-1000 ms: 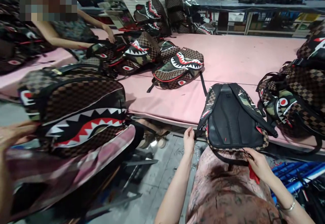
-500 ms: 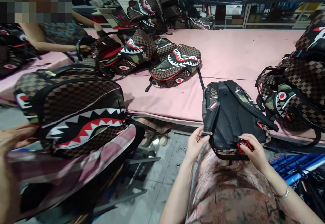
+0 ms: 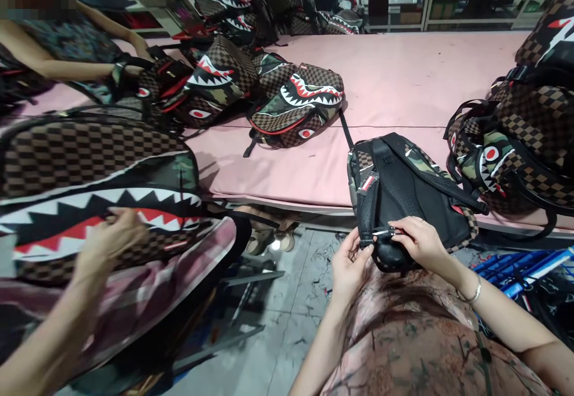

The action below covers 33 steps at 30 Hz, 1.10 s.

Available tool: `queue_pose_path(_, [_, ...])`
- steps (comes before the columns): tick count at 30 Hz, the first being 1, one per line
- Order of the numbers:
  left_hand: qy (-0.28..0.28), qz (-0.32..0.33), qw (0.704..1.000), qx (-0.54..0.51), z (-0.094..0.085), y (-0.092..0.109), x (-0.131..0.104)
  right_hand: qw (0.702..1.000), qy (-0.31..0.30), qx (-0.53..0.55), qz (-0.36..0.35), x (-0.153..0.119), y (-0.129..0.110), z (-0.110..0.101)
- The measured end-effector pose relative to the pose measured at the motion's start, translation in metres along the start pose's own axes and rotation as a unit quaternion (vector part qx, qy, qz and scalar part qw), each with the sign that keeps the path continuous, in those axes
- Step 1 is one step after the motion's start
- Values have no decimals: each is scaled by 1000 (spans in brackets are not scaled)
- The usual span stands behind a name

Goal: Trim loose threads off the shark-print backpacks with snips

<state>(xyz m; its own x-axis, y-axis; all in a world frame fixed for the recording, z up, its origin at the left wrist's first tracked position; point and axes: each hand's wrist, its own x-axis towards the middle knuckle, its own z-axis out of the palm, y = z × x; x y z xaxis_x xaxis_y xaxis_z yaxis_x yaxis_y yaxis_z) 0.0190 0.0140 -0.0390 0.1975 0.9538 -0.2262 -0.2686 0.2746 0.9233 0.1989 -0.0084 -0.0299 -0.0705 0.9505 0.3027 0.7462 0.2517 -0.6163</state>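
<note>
A checkered and camouflage backpack (image 3: pixel 417 195) lies back side up at the pink table's front edge, its near end over my lap. My left hand (image 3: pixel 352 264) pinches the lower end of its black left shoulder strap (image 3: pixel 366 219). Held between the fingers of my right hand (image 3: pixel 419 240) is a small tool (image 3: pixel 390 232) with a thin metallic tip, which reaches to the strap end beside my left fingers. The tool's exact kind is hard to make out. A tag (image 3: pixel 368 183) hangs on the strap.
Shark-mouth backpacks lie on the pink table (image 3: pixel 394 91), in the middle (image 3: pixel 305 106) and at the right (image 3: pixel 529 151). At left, another person's hand (image 3: pixel 112 237) touches a large backpack (image 3: pixel 89 151). A person behind handles bags. Blue bars (image 3: pixel 506 264) stand at lower right.
My right hand has moved left and slightly up, bringing the tool to the strap end. The neighbouring person's hand has come across the large backpack's front. The camera view has shifted slightly.
</note>
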Motion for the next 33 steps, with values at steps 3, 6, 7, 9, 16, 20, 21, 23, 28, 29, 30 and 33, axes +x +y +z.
queue_pose_path(3, [-4, 3, 1000, 7, 1, -1, 0, 999, -10, -15, -31, 3, 0, -3])
queue_pose_path(6, [-8, 1, 1000, 15, 2, -2, -1, 996, -19, -54, -68, 6, -1, -8])
queue_pose_path(7, [-9, 0, 1000, 17, 2, -2, -1, 994, -23, -71, -78, 7, -1, -10])
queue_pose_path(9, [-11, -1, 1000, 18, 2, -2, -2, 990, -27, -100, -94, 8, -3, -12])
queue_pose_path(16, [-6, -4, 1000, 17, 2, 2, -2, 991, 15, -80, -109, 6, -4, -8])
queue_pose_path(20, [-11, 0, 1000, 23, 2, 2, -1, 992, -6, -60, -108, 7, 0, -1])
queue_pose_path(21, [-13, 0, 1000, 24, 2, 2, -1, 992, -17, -61, -109, 8, 1, 1])
queue_pose_path(23, [-17, -2, 1000, 27, 2, 2, -2, 991, -30, -64, -112, 9, 1, 4])
queue_pose_path(28, [-22, -4, 999, 29, 4, 3, -4, 989, -31, -92, -108, 11, -4, 8])
queue_pose_path(29, [-24, -6, 999, 28, 4, 3, -4, 989, -31, -99, -104, 11, -5, 9])
queue_pose_path(30, [-26, -8, 999, 27, 3, 4, -4, 989, -30, -102, -99, 10, -6, 9])
queue_pose_path(33, [-27, -14, 999, 18, 2, 4, -2, 996, -21, -60, -68, 11, -7, 7])
